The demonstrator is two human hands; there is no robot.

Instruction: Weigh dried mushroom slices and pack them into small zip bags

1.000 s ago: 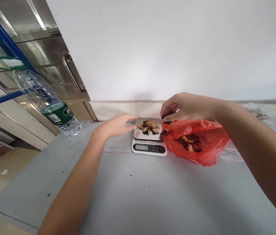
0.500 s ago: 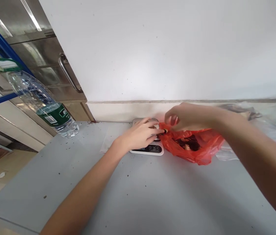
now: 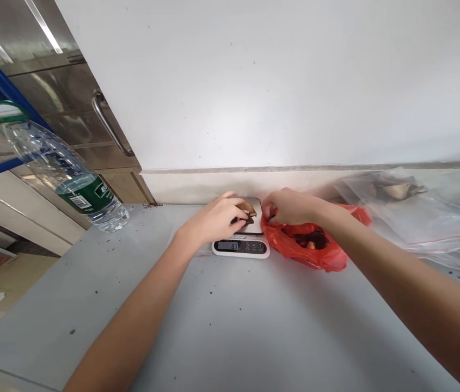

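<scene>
A white digital kitchen scale [image 3: 218, 249] stands by the wall, its display lit and its platform partly covered. Over that platform my left hand [image 3: 217, 218] curls its fingers around brown, dried-looking pieces [image 3: 248, 208], with their ends showing past the fingertips. Beside the scale sits an open red plastic bag [image 3: 331, 262] with more dark brown pieces [image 3: 313, 238] inside. My right hand [image 3: 289, 207] is at the bag's left rim, fingers closed in a pinch. Something small and dark shows at its fingertips; whether it is a loose piece I cannot tell.
A large water bottle [image 3: 86, 198] with a green handle stands at the left of the grey table [image 3: 221, 326]. Clear zip bags [image 3: 429, 223], one with a pale brown piece, lie to the right. Dark crumbs dot the tabletop. The white wall [image 3: 254, 109] rises behind.
My right hand has come down and left to the bag's rim beside the scale. My left hand has shifted slightly left, uncovering the scale's display and the brown pieces.
</scene>
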